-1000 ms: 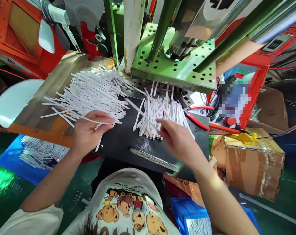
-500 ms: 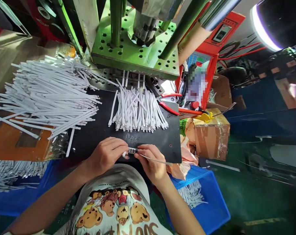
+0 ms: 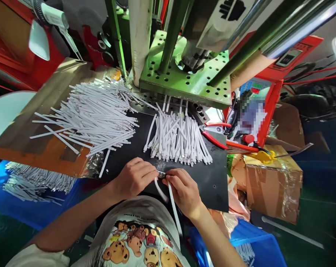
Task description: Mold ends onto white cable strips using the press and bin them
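My left hand point(image 3: 137, 178) and my right hand point(image 3: 185, 191) meet at the front edge of the black work surface. Between their fingertips is a small silvery metal piece point(image 3: 161, 174), pinched at its two ends. One white flat strip point(image 3: 175, 209) hangs down from my right fingers, and a shorter white band point(image 3: 160, 190) dangles by my left fingers. How these join the metal piece is hidden. Just beyond my hands lies a pile of white flat strips with small blocky ends point(image 3: 181, 141). A larger heap of similar strips point(image 3: 98, 115) lies to the left.
A green press plate point(image 3: 184, 81) with posts stands over the far side of the black surface point(image 3: 212, 185). Red-handled pliers point(image 3: 214, 139) lie right of the pile. A red control box point(image 3: 270, 111) and a cardboard box point(image 3: 273, 181) are at right. Blue bins point(image 3: 26, 211) stand low on both sides.
The camera view has swung, so the scene sits further right. The metal piece has turned between my fingers, and the white strip at my right hand now hangs downward instead of pointing right.
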